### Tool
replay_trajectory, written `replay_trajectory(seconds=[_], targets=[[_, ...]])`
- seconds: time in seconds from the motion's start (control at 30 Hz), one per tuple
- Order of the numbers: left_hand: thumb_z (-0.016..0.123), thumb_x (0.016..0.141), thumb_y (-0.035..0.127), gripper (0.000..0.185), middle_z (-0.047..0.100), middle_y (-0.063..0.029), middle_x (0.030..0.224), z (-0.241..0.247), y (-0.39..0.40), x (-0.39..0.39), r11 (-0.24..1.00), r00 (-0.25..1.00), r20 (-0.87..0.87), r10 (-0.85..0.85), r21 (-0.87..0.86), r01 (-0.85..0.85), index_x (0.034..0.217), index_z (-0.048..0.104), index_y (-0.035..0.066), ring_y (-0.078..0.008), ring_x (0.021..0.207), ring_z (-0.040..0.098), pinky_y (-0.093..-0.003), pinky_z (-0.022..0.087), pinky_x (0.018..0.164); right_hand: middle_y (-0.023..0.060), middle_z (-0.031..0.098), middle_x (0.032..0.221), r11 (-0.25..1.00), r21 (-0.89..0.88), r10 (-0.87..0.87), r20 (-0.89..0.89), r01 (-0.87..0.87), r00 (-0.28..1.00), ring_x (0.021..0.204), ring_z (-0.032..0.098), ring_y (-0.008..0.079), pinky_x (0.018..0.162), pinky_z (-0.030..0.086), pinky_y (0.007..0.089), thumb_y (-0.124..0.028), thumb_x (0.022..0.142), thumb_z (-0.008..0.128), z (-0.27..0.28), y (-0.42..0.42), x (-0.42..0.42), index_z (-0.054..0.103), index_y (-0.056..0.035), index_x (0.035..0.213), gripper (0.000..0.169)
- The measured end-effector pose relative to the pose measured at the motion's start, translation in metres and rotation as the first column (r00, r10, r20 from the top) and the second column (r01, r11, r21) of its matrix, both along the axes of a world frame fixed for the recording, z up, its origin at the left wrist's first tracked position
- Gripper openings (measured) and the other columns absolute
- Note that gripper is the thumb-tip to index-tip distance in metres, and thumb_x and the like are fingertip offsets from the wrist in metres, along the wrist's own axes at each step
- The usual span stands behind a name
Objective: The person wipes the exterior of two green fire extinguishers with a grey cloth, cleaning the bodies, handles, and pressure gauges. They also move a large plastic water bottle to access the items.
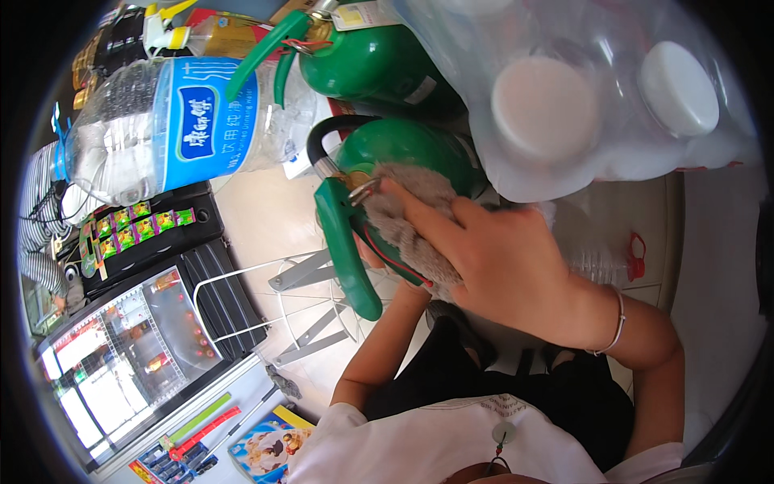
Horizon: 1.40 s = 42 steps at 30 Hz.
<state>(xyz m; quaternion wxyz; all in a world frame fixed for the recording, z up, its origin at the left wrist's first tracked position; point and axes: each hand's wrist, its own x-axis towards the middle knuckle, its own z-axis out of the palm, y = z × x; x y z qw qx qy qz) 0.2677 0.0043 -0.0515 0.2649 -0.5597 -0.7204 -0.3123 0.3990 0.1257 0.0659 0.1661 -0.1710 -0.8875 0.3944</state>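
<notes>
My right hand holds a grey-brown plush cloth pressed on the neck and shoulder of a green fire extinguisher. Its index finger lies near the metal fitting beside the green handle lever. A black hose curves over the extinguisher's top, and a thin red strip hangs near the lever. Mostly hidden behind the extinguisher, my left hand shows a few fingers around its handle area. Just beyond stands a second green extinguisher with a tag.
Shrink-wrapped bottles with white caps crowd the upper right. A large water bottle and a spray bottle are at upper left. A white wire rack stands on the tiled floor near a glass-topped display freezer. Another person's striped sleeve shows far left.
</notes>
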Motion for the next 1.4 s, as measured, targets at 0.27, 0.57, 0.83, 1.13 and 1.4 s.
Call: replay_trajectory(seconds=[0.27, 0.57, 0.83, 1.13, 1.4], targets=[[0.063, 0.085, 0.024, 0.025, 0.047, -0.0055, 0.132, 0.004, -0.019, -0.001, 0.994, 0.998, 0.016, 0.062, 0.085, -0.063, 0.109, 0.060, 0.016, -0.0306, 0.129, 0.037, -0.0527, 0.028, 0.109, 0.0122, 0.064, 0.087, 0.950, -0.198, 0.242, -0.019, -0.241, 0.970, 0.065, 0.064, 0.0308, 0.054, 0.051, 0.0388, -0.004, 0.068, 0.064, -0.012, -0.010, 0.025, 0.046, -0.0205, 0.140, 0.076], [0.066, 0.083, 0.019, 0.023, 0.050, -0.0011, 0.132, 0.014, -0.021, 0.005, 0.975, 0.988, 0.150, -0.019, 0.222, -0.015, 0.107, 0.065, 0.020, -0.0264, 0.130, 0.038, -0.0495, 0.027, 0.111, 0.0122, 0.067, 0.106, 0.887, -0.328, 0.430, 0.334, -0.325, 0.839, 0.084, 0.066, 0.0329, 0.069, 0.053, 0.0399, -0.006, 0.068, 0.068, -0.005, -0.018, 0.066, 0.051, -0.0133, 0.128, 0.064], [0.063, 0.083, 0.011, 0.030, 0.054, -0.0085, 0.131, 0.041, -0.035, 0.009, 0.960, 0.848, 0.470, -0.246, 0.239, 0.146, 0.113, 0.062, 0.011, -0.0293, 0.130, 0.041, -0.0486, 0.023, 0.113, 0.0120, 0.066, 0.104, 0.910, -0.248, 0.412, 0.636, -0.332, 0.652, 0.077, 0.064, 0.0357, 0.066, 0.052, 0.0387, -0.010, 0.064, 0.072, 0.091, -0.027, 0.049, 0.048, -0.0138, 0.130, 0.070], [0.065, 0.082, 0.017, 0.033, 0.065, -0.0108, 0.096, 0.064, -0.064, 0.002, 0.741, 0.164, 0.727, -0.666, 0.622, 0.252, 0.111, 0.062, 0.001, -0.0275, 0.082, 0.060, -0.0378, 0.046, 0.079, 0.0104, 0.046, 0.133, 0.542, -0.714, -0.052, 0.499, 0.444, 0.865, 0.124, 0.046, 0.0209, 0.104, 0.034, 0.0349, -0.012, 0.087, 0.063, 0.095, -0.078, 0.024, 0.030, -0.0020, 0.141, 0.065], [0.063, 0.088, 0.026, 0.060, 0.050, -0.0155, 0.126, 0.059, -0.071, -0.006, 0.622, -0.340, 0.787, -0.515, 0.616, 0.483, 0.137, 0.042, -0.001, -0.0248, 0.109, 0.053, -0.0351, 0.041, 0.096, 0.0181, 0.038, 0.143, 0.150, -0.934, -0.029, 0.324, 0.325, 0.946, 0.136, 0.036, 0.0254, 0.112, 0.027, 0.0412, -0.015, 0.087, 0.068, 0.081, -0.084, 0.005, 0.010, -0.0019, 0.151, 0.088]])
